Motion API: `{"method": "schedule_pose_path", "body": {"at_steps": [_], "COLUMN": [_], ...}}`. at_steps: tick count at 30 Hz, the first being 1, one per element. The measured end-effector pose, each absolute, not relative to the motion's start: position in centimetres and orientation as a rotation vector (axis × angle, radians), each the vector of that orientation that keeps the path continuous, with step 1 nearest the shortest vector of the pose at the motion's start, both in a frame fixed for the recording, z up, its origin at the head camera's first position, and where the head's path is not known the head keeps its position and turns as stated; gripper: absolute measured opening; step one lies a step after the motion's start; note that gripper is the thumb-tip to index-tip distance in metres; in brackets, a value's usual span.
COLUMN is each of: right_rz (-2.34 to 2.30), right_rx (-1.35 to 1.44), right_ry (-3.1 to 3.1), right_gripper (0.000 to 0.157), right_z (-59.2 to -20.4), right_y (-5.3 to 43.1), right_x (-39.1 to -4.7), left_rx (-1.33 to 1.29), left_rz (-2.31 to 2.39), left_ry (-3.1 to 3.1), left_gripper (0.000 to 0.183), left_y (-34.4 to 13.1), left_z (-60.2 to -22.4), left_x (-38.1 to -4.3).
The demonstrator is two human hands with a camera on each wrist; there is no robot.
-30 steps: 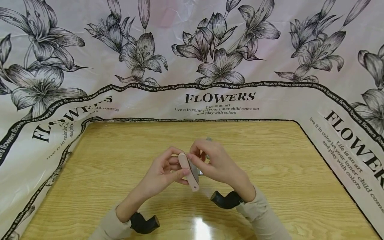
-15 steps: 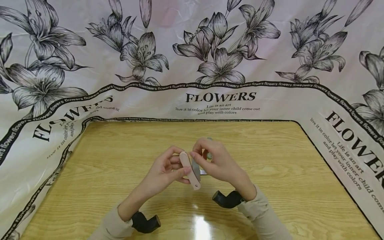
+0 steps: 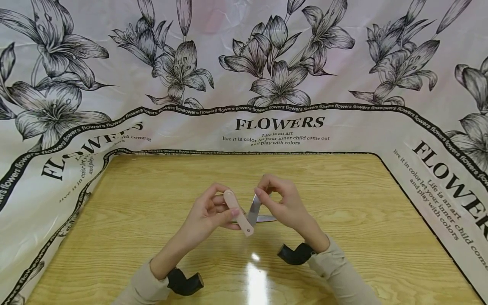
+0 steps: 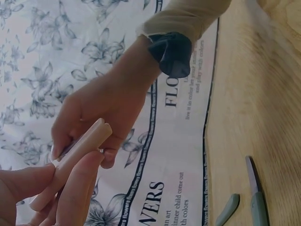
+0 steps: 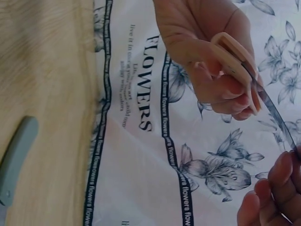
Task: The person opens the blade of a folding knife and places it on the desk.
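- A light wooden table (image 3: 343, 237) with visible grain fills the lower half of the head view.
- A pale printed sheet (image 3: 236, 55) with black lily drawings and the word "FLOWERS" surrounds it from 9 to 3 o'clock.
- A bright light glare (image 3: 256, 288) sits at 6 o'clock.

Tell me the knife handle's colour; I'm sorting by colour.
Pale pink; the handle shows best in the head view.

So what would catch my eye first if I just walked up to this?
Two hands above the middle of a wooden table: the left hand grips a pink folding knife, and the right hand pinches its steel blade, swung partly out. Behind them hangs a lily-printed FLOWERS backdrop.
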State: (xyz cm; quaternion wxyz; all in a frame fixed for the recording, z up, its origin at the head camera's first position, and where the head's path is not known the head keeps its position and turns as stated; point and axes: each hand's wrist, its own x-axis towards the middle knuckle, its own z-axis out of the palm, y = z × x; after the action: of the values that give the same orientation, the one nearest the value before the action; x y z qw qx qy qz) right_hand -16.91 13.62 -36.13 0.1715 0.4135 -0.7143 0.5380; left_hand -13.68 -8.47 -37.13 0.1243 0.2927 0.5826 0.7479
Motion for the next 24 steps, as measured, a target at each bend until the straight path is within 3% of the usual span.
{"method": "schedule_pose_path", "body": {"at_steps": [11,24], "right_rz": [1.674,1.679], "right_rx": [1.125,1.032], "right_ry": [-2.042,-2.124], "right_gripper": [0.023,0.020], "right_z": [-36.84,-36.68], "right_y": [14.22,14.35], "right_x": [-16.83,-16.43], "left_rx": [0.809,0.812], "left_rz": [2.187,2.182], "left_ry": [1.716,1.754], "left_gripper": [0.030,0.017], "left_y": [-8.31,-8.21], "left_z": [-37.23,-37.36], "left_x": [-13.68,-13.64]}}
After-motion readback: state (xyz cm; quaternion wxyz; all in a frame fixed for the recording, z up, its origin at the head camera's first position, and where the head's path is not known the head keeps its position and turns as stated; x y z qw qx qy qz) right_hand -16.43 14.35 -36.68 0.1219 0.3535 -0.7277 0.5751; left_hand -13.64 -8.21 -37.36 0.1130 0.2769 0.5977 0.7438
